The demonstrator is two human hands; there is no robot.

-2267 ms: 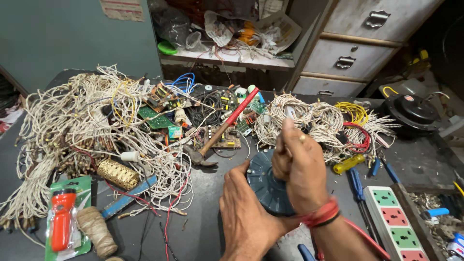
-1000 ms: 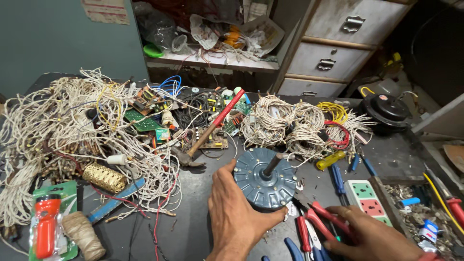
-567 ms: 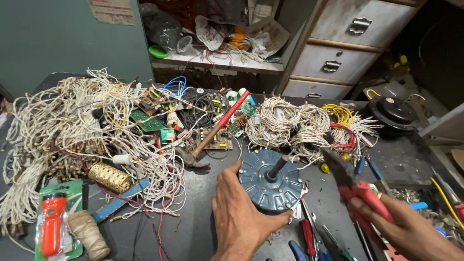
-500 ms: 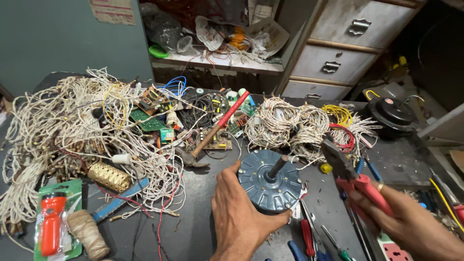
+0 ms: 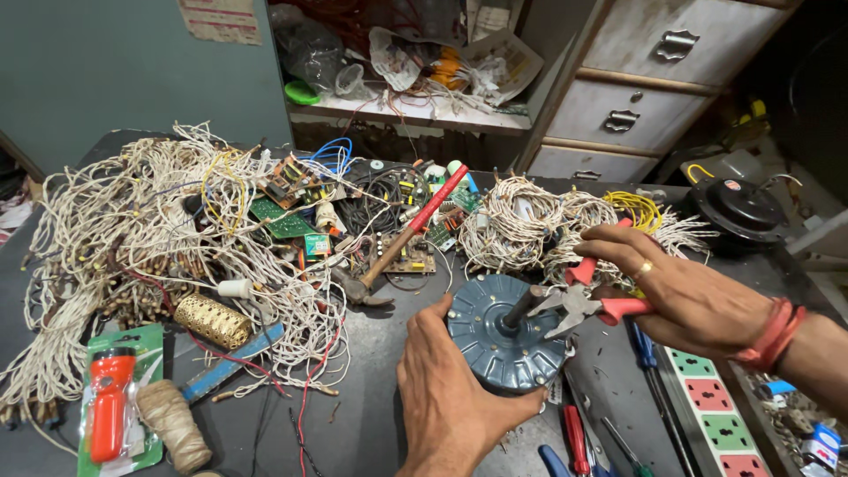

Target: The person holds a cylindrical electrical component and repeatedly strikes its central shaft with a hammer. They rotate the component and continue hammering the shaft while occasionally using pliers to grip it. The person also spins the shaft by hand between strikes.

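A round blue-grey motor (image 5: 495, 331) with a dark shaft sticking up lies on the dark workbench (image 5: 362, 415). My left hand (image 5: 450, 397) cups its near left side and holds it steady. In my right hand (image 5: 680, 287) are red-handled pliers (image 5: 579, 300), whose metal jaws point left and reach the motor's shaft. A ring sits on one finger and red thread bands circle that wrist.
A hammer (image 5: 402, 238) with a red grip lies behind the motor among circuit boards. Tangled white wire (image 5: 115, 238) covers the left, more coils (image 5: 521, 225) sit behind. An orange torch pack (image 5: 110, 411), twine roll, screwdrivers (image 5: 574, 437), power strip (image 5: 711, 406), black motor (image 5: 738, 203) and drawers surround.
My right hand picked up the red-handled pliers from the bench at the lower right and brought them up and left to the motor's shaft. My left hand stayed on the motor.
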